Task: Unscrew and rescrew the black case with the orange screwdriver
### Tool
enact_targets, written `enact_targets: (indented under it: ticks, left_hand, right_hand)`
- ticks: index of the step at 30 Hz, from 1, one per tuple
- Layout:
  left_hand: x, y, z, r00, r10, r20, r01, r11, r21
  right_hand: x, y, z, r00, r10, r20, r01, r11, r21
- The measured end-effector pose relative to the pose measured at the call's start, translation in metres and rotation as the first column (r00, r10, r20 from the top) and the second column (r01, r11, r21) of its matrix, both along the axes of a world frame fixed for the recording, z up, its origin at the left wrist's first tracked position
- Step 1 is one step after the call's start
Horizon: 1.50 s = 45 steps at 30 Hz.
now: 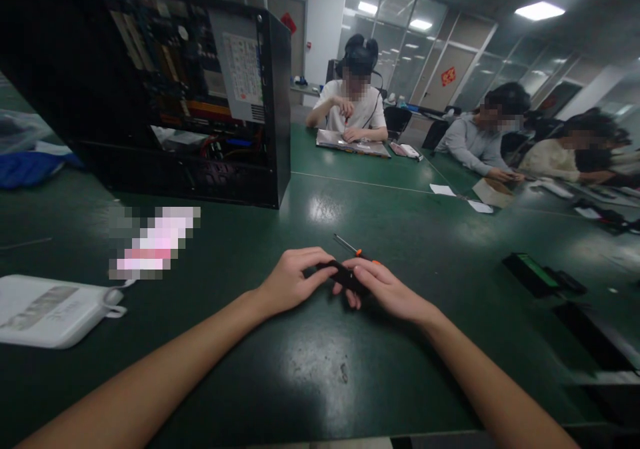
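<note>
Above the green table [320,342], my left hand [296,277] and my right hand [383,285] are both closed on a small black part [345,275]. The left thumb and fingers pinch its left end; my right fingers wrap round its right end and partly hide it. What exactly the part is I cannot make out. Just behind my right hand lies a screwdriver [345,243] with an orange and black handle, its tip pointing away to the left.
An open black computer case [280,102] stands at back left. A pixelated pink object [155,242] and a white power bank [55,312] lie left. Black parts, one with green [533,272], lie right. Across the table sits a person [350,102]; others work farther right.
</note>
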<state>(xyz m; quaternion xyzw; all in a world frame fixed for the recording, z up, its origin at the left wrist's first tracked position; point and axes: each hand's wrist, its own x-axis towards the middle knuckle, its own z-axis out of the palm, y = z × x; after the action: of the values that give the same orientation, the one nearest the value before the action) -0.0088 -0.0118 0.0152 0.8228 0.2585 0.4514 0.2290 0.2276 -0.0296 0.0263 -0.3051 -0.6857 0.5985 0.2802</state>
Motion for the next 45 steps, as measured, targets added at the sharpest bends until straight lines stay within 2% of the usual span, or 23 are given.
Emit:
enact_targets:
  ticks: [8, 15, 20, 23, 24, 25, 26, 28, 30, 31, 32, 34, 37, 41, 45]
  left_hand:
    - [0.0, 0.002, 0.003, 0.997, 0.078, -0.006, -0.079, 0.992, -0.097]
    - [-0.002, 0.004, 0.001, 0.998, 0.063, -0.016, -0.065, 0.993, -0.101]
    - [-0.004, 0.006, 0.001, 0.995, 0.101, -0.018, -0.103, 0.99, -0.098]
    - [-0.004, 0.006, 0.001, 0.994, 0.106, -0.031, -0.109, 0.989, -0.102]
    - [-0.005, 0.006, 0.002, 0.994, 0.106, -0.036, -0.11, 0.989, -0.102]
    - [-0.005, 0.006, 0.002, 0.994, 0.106, -0.04, -0.109, 0.989, -0.101]
    - [-0.005, 0.006, 0.002, 0.994, 0.105, -0.042, -0.108, 0.989, -0.098]
    - [-0.005, 0.006, 0.002, 0.994, 0.103, -0.043, -0.106, 0.99, -0.088]
    - [-0.005, 0.005, 0.001, 0.994, 0.105, -0.04, -0.108, 0.991, -0.074]
    - [-0.005, 0.005, 0.001, 0.993, 0.108, -0.037, -0.11, 0.992, -0.065]
    - [-0.005, 0.005, 0.001, 0.993, 0.11, -0.034, -0.111, 0.992, -0.055]
    - [-0.005, 0.005, 0.0, 0.993, 0.112, -0.029, -0.113, 0.993, -0.035]
    - [-0.005, 0.004, 0.001, 0.994, 0.109, -0.026, -0.109, 0.994, -0.007]
    - [-0.005, 0.004, 0.002, 0.994, 0.101, -0.036, -0.1, 0.995, 0.022]
    - [-0.005, 0.004, 0.002, 0.993, 0.11, -0.045, -0.108, 0.993, 0.045]
  right_hand:
    - [-0.003, 0.001, -0.009, 0.988, -0.016, -0.155, -0.016, 0.978, -0.207]
    - [-0.003, -0.001, -0.008, 0.975, -0.074, -0.208, -0.015, 0.917, -0.398]
    - [-0.005, -0.001, -0.001, 0.976, -0.162, -0.144, 0.103, 0.93, -0.353]
    - [0.02, 0.002, 0.016, 0.953, -0.301, -0.045, 0.287, 0.937, -0.2]
    - [0.037, 0.004, 0.024, 0.922, -0.387, -0.013, 0.383, 0.916, -0.118]
    - [0.059, 0.006, 0.032, 0.869, -0.495, 0.012, 0.495, 0.869, -0.018]
    - [0.085, 0.008, 0.04, 0.791, -0.611, 0.033, 0.607, 0.79, 0.09]
    - [0.145, 0.01, 0.054, 0.554, -0.829, 0.075, 0.774, 0.546, 0.319]
    - [0.207, 0.007, 0.061, 0.27, -0.952, 0.144, 0.801, 0.305, 0.515]
    - [0.235, 0.003, 0.061, 0.142, -0.972, 0.185, 0.776, 0.226, 0.589]
    - [0.259, -0.001, 0.059, 0.031, -0.973, 0.228, 0.742, 0.175, 0.647]
    - [0.298, -0.01, 0.051, -0.115, -0.937, 0.33, 0.674, 0.171, 0.719]
    - [0.33, -0.021, 0.036, -0.243, -0.859, 0.451, 0.597, 0.234, 0.767]
    - [0.348, -0.021, 0.021, -0.284, -0.795, 0.536, 0.533, 0.334, 0.777]
    - [0.357, -0.013, 0.015, -0.279, -0.778, 0.563, 0.502, 0.383, 0.776]
